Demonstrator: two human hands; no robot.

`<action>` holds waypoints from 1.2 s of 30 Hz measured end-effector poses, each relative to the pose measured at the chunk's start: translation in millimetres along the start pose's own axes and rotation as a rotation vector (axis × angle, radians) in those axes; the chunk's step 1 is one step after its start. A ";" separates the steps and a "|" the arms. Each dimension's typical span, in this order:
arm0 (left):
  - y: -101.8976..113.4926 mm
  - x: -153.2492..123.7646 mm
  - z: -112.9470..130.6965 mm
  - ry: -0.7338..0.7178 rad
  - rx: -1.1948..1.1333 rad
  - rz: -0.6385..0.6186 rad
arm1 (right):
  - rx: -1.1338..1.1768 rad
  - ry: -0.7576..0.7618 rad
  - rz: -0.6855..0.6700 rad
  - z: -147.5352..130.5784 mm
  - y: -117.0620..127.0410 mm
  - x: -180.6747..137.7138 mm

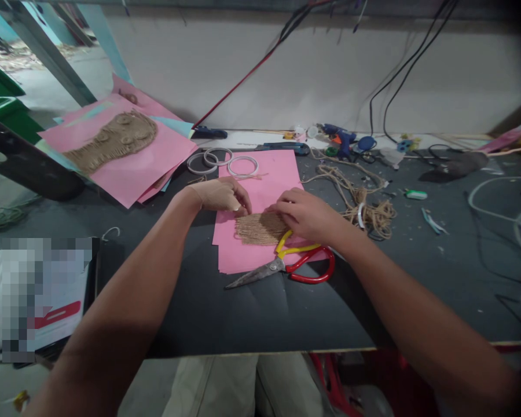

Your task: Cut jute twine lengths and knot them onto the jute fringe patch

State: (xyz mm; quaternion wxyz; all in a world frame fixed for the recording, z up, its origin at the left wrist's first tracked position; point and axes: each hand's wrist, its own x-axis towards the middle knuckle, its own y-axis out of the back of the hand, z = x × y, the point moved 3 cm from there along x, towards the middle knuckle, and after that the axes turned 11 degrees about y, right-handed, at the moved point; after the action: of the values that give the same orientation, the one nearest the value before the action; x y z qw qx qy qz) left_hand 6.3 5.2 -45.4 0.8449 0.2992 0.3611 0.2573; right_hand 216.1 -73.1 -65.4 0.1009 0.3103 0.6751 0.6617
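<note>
A piece made of side-by-side rows of brown jute twine (260,230) lies on the pink paper sheets (260,260). My left hand (223,195), with a beige wrap round its palm, has its fingers bent down and pinched at the upper left edge of the twine. At the right end, my right hand (304,213) curls its fingers onto the same twine and hides part of it. Just below sit scissors (278,265) with one yellow and one red handle, their blades pointing left. A loose tangle of twine (369,211) is right of my right hand.
Several white rings (243,167) lie behind my left hand. Pink sheets carrying a finished-looking twine shape (125,136) are stacked at the back left. Along the back are a cutter knife (284,147) and a blue glue gun (341,139). Cables hang on the right.
</note>
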 end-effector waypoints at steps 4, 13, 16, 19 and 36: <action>0.2 -0.4 -0.6 0.002 -0.011 0.014 | -0.023 0.005 0.019 1.5 -6.8 -0.1; -0.3 -1.0 1.1 -0.010 -0.017 0.030 | 0.011 -0.005 0.029 -7.5 -8.8 5.1; -0.5 -0.7 1.0 -0.017 -0.017 0.039 | 0.032 -0.025 0.033 -10.9 -8.4 7.1; -0.9 0.2 -0.3 -0.014 -0.029 0.040 | 0.035 -0.025 0.051 -17.3 -5.0 9.3; 1.2 -0.4 -0.6 0.006 0.038 0.050 | 0.104 -0.032 0.128 -29.0 -4.4 17.5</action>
State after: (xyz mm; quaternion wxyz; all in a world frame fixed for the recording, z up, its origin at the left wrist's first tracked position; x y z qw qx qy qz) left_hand 5.3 5.9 -44.7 0.8312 0.3234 0.3610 0.2723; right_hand 185.2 -87.2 -61.7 0.0531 0.3681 0.6857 0.6256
